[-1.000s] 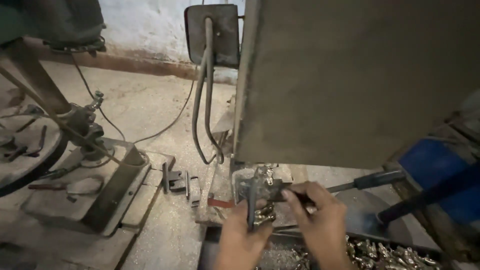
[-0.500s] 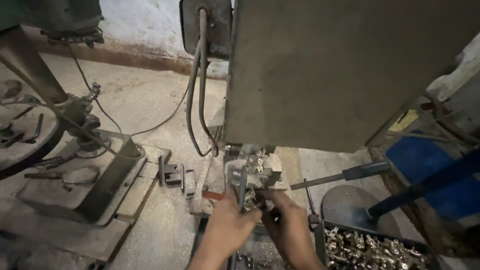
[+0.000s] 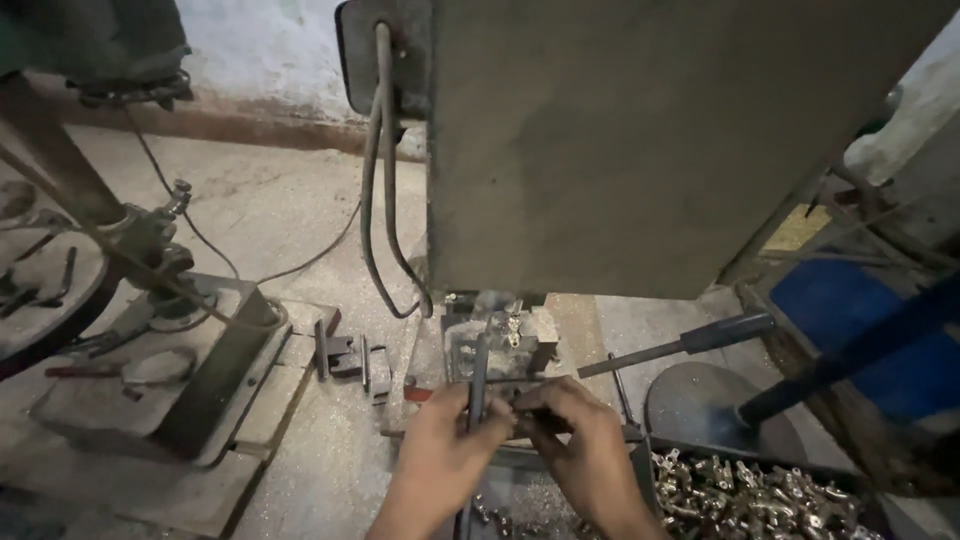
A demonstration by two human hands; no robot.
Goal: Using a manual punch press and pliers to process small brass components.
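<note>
My left hand (image 3: 443, 448) grips a thin grey metal lever (image 3: 477, 375) that stands upright in front of a small steel fixture (image 3: 497, 345) under the machine's big grey housing (image 3: 640, 140). Beside it, my right hand (image 3: 580, 440) has its fingers pinched together at the fixture's front edge; what they pinch is hidden. The two hands almost touch. A black-handled lever (image 3: 690, 340) sticks out to the right of the fixture.
A tray of several small brass parts (image 3: 760, 495) lies at the lower right. Grey cables (image 3: 385, 200) hang down the housing. A second machine's base (image 3: 190, 370) stands at the left, with loose metal blocks (image 3: 350, 355) between. Blue object (image 3: 860, 330) at the right.
The view has drifted right and closer to the fixture. Both hands have moved up from the lower edge to the fixture; my left hand has closed around the upright lever.
</note>
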